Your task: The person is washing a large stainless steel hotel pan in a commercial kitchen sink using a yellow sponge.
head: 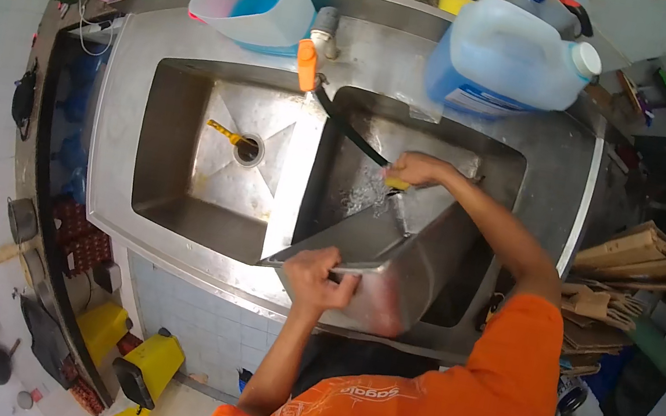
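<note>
My left hand [320, 279] grips the rim of a deep rectangular stainless steel pan [427, 278], tilted over the right sink basin [361, 126]. Above the pan's far end, my right hand [420, 170] is closed on the end of a dark green hose [352, 134]. Something yellow, perhaps the hose's tip or a sponge, shows under my right fingers. Water splashes in the basin beside it. The hose runs from a tap with an orange handle [307, 63].
The left basin [171, 139] holds a yellow object [223, 132] at its drain. Behind the basins stand a translucent tub [256, 0] of blue liquid and a large jug [506, 58] with blue liquid. Folded cardboard [626, 253] lies at the right; yellow bins [154, 370] are lower left.
</note>
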{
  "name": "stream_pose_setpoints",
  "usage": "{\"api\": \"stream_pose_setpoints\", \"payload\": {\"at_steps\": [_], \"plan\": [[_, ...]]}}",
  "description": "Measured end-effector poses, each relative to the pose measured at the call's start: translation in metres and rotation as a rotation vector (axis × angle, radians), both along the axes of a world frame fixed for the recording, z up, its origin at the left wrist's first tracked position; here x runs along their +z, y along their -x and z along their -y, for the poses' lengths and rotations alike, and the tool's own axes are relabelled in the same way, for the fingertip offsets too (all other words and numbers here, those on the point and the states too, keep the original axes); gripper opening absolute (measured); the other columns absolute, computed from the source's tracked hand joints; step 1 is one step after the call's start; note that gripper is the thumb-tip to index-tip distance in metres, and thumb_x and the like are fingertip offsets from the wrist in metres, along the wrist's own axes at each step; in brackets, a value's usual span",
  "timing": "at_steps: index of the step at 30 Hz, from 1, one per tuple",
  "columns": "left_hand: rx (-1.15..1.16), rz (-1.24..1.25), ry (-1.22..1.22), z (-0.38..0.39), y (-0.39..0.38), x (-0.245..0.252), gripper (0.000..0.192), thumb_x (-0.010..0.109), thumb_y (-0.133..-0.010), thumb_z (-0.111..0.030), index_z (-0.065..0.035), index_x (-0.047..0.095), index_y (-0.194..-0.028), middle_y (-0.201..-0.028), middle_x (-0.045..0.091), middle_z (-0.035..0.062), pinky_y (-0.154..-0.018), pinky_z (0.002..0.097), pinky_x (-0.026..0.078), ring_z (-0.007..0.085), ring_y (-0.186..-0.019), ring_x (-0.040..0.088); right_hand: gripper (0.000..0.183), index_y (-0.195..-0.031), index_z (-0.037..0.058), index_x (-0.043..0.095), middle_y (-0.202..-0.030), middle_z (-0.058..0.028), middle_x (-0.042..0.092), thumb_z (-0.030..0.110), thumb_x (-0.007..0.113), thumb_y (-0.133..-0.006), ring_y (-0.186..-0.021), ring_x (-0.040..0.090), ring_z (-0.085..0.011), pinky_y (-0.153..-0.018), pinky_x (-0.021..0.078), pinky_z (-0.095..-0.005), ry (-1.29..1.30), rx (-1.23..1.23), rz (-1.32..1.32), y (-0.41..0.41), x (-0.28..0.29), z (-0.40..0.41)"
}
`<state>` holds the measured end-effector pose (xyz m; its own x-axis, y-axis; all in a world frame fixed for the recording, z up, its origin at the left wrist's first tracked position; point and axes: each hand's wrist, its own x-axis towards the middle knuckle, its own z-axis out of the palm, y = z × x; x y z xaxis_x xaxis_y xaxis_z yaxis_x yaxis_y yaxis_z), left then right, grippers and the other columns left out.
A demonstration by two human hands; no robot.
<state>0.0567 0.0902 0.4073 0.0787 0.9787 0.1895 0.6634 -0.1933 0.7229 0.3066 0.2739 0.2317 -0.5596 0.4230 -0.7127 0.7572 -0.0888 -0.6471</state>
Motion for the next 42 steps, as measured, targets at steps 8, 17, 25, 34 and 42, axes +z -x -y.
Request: {"api": "stream_pose_setpoints", "payload": {"at_steps": [8, 17, 25, 34, 42], "plan": [[0.213, 0.07, 0.048, -0.005, 0.002, -0.003, 0.031, 0.064, -0.088, -0.019, -0.0028, 0.05, -0.066, -0.053, 0.04, 0.0137, -0.047, 0.0367, 0.033, 0.0197, -0.048, 0.036, 0.035, -0.135, 0.0081, 0.067, -0.136, -0.0163, 0.067, 0.022, 0.055, -0.105, -0.13, 0.061, -0.0327, -0.11, 0.0467, -0.0427, -0.796, -0.843, -0.479, 0.024, 0.207, 0.191], [0.336, 0.082, 0.027, -0.006, 0.019, -0.024, 0.042, 0.056, -0.103, -0.026, 0.0052, 0.058, -0.075, -0.056, 0.046, 0.0185, -0.053, 0.0438, 0.034, 0.0262, -0.05, 0.042, 0.042, -0.145, 0.0052, 0.057, -0.138, -0.0131, 0.066, 0.027, 0.043, -0.112, -0.126, 0.063, -0.0258, -0.106, 0.0493, -0.0405, -0.378, -1.07, -0.525, -0.077, -0.004, 0.137], [0.414, 0.171, 0.044, -0.006, 0.026, -0.03, 0.049, 0.053, -0.107, -0.03, 0.0091, 0.063, -0.079, -0.059, 0.054, 0.0198, -0.056, 0.0434, 0.039, 0.0224, -0.055, 0.045, 0.04, -0.138, 0.0074, 0.063, -0.123, -0.0205, 0.071, 0.025, 0.053, -0.103, -0.121, 0.066, -0.0356, -0.109, 0.0464, -0.0466, -0.767, -0.739, -0.337, 0.022, 0.098, 0.154], [0.12, 0.049, 0.275, -0.047, 0.034, 0.025, 0.034, 0.058, -0.099, -0.022, 0.0053, 0.064, -0.119, -0.092, 0.075, 0.0173, -0.083, 0.0366, 0.053, 0.0291, -0.087, 0.07, 0.046, -0.141, 0.0065, 0.058, -0.138, -0.0171, 0.063, 0.036, 0.039, -0.111, -0.129, 0.059, -0.0342, -0.108, 0.0438, -0.0425, -0.454, -1.712, -0.005, -0.106, -0.069, 0.143], [-0.408, -1.027, 0.255, -0.096, -0.119, 0.04, 0.046, 0.065, -0.093, -0.049, -0.0046, 0.077, -0.099, -0.095, 0.076, 0.0218, -0.08, 0.0468, 0.059, 0.0369, -0.088, 0.075, 0.063, -0.149, 0.0066, 0.05, -0.15, -0.0151, 0.053, 0.053, 0.041, -0.108, -0.14, 0.048, -0.0311, -0.116, 0.0368, -0.042, -0.075, -1.996, 0.032, -0.112, -0.114, 0.184]]}}
